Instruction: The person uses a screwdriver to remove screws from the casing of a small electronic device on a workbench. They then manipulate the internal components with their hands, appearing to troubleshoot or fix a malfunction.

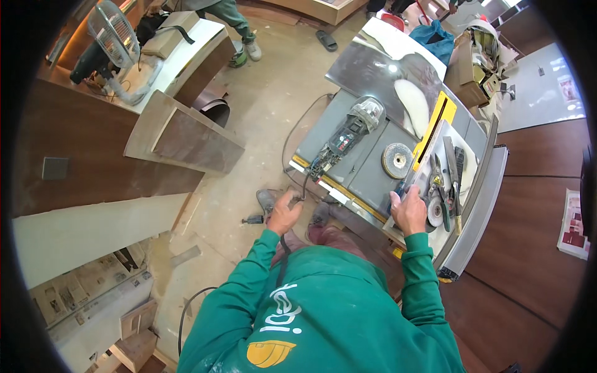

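My left hand [285, 210] grips a dark power cord [304, 187] below a power tool [345, 138] with a clear guard, which lies on the grey saw table [373, 177]. My right hand [407, 210] is closed at the table's near right part, on or around a small blue and dark item [400, 189] that is mostly hidden. A round abrasive disc [397, 160] lies above that hand. Beside it, a white board [466, 165] bears snips [436, 180], a long file [453, 186] and other small tools. A yellow fence [437, 121] runs along the board.
A wooden counter [196, 65] with a fan [113, 34] and an angled panel [183, 143] stand left. A co-worker's leg [227, 15] shows at the top. A loose sandal [326, 40] and cords lie on the floor [261, 112]. Boxes [467, 71] and brown panels [528, 224] are right.
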`<action>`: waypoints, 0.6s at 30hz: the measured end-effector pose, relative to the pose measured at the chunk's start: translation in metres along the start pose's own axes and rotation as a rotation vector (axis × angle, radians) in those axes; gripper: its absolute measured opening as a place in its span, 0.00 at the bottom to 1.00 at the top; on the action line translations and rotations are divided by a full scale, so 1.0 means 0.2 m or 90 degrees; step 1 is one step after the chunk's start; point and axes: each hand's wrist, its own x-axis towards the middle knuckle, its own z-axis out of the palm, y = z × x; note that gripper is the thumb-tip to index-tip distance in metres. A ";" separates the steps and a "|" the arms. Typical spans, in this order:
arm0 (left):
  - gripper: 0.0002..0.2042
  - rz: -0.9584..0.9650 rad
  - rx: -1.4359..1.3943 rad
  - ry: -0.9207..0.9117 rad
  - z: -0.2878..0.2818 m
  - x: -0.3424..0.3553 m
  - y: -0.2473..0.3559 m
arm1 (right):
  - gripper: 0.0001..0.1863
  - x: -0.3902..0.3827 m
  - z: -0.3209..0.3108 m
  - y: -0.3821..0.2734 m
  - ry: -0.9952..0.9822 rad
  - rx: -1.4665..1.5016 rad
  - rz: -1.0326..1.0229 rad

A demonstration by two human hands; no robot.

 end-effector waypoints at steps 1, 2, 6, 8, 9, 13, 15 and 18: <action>0.14 -0.006 -0.003 -0.013 -0.02 -0.01 0.03 | 0.26 -0.02 0.00 -0.02 0.018 0.011 -0.012; 0.14 -0.014 -0.015 -0.014 -0.03 -0.02 0.06 | 0.25 -0.04 -0.01 -0.04 0.036 0.022 -0.023; 0.14 -0.038 -0.057 -0.003 -0.08 -0.12 0.12 | 0.23 -0.13 -0.12 -0.32 -0.066 0.154 -0.015; 0.15 -0.074 -0.121 -0.022 -0.10 -0.15 0.13 | 0.21 -0.21 -0.07 -0.41 -0.131 0.219 -0.082; 0.15 -0.112 -0.171 -0.040 -0.11 -0.17 0.17 | 0.21 -0.26 0.00 -0.45 -0.158 0.253 -0.136; 0.15 -0.179 -0.335 -0.099 -0.17 -0.20 0.34 | 0.26 -0.41 0.36 -0.57 -0.384 0.347 -0.161; 0.15 -0.210 -0.396 -0.114 -0.21 -0.21 0.41 | 0.32 -0.48 0.53 -0.62 -0.519 0.470 -0.100; 0.15 -0.238 -0.426 -0.133 -0.24 -0.21 0.46 | 0.26 -0.53 0.59 -0.72 -0.680 0.596 -0.055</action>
